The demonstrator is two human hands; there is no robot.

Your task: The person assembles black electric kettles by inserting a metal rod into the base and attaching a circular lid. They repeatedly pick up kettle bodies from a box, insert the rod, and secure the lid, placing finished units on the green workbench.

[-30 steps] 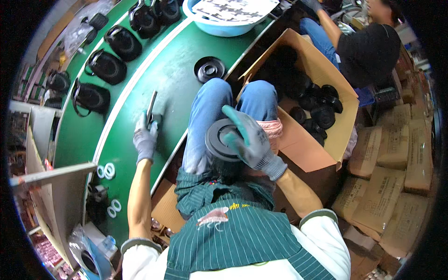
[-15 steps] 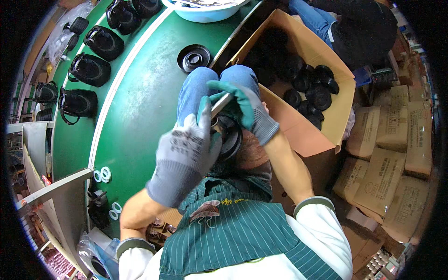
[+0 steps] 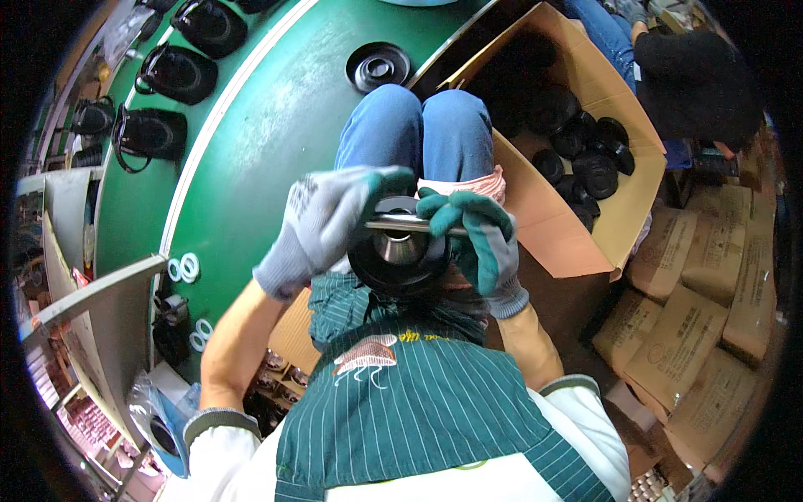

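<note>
Your left hand (image 3: pixel 324 219) and right hand (image 3: pixel 485 238), both gloved, work together above your lap. You grasp the metal bar (image 3: pixel 410 224) at both ends: the right fingers pinch it from above, and the left appears closed around its end, though the glove hides the contact. The bar lies crosswise over the round black part (image 3: pixel 401 280), which sits in your lap with a silver metal piece (image 3: pixel 398 249) at its centre. Whether the bar touches that piece cannot be confirmed.

I judge the step in hand to be two-handed work with the bar at the part's centre. The next move calls for an even hold on both ends and the part steady between your thighs.

A black disc (image 3: pixel 378 67) lies on the green table (image 3: pixel 276 109), beyond your knees.
</note>
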